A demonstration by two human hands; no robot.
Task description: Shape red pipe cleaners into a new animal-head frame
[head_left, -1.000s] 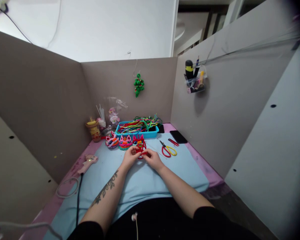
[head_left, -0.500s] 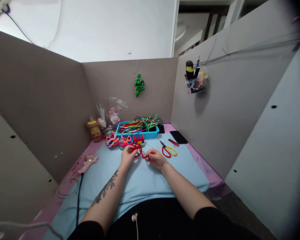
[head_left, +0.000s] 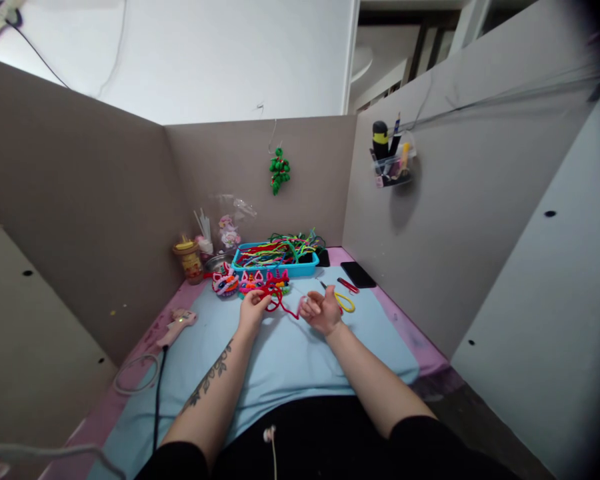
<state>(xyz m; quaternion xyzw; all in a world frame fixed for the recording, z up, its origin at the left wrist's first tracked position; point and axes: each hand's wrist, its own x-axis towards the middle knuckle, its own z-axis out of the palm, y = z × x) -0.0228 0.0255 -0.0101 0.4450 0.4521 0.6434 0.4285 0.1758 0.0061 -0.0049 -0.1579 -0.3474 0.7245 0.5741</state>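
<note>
My left hand (head_left: 253, 309) is closed in a pinch on a red pipe cleaner (head_left: 275, 303) bent into several loops. One loose length of it trails right and ends close to the fingertips of my right hand (head_left: 322, 311). That hand is turned palm up with its thumb raised and its fingers loosely curled and apart; I see nothing held in it. Scissors with a yellow handle (head_left: 347, 303) lie behind it, partly covered by the hand. Just beyond my left hand sit several colourful pipe-cleaner figures (head_left: 251, 283) with pointed ears.
A blue tray (head_left: 300, 269) heaped with coloured pipe cleaners stands at the back. Right of it lie a black phone (head_left: 359, 274) and a small red tool (head_left: 349, 285). A pink glue gun (head_left: 177, 325) with its cord rests at left, below a cup (head_left: 189, 263). Partition walls enclose the table.
My right hand has let go of the pipe cleaner's loose end, turned palm up and shifted slightly right over the scissors. My left hand has moved slightly left, still pinching the loops.
</note>
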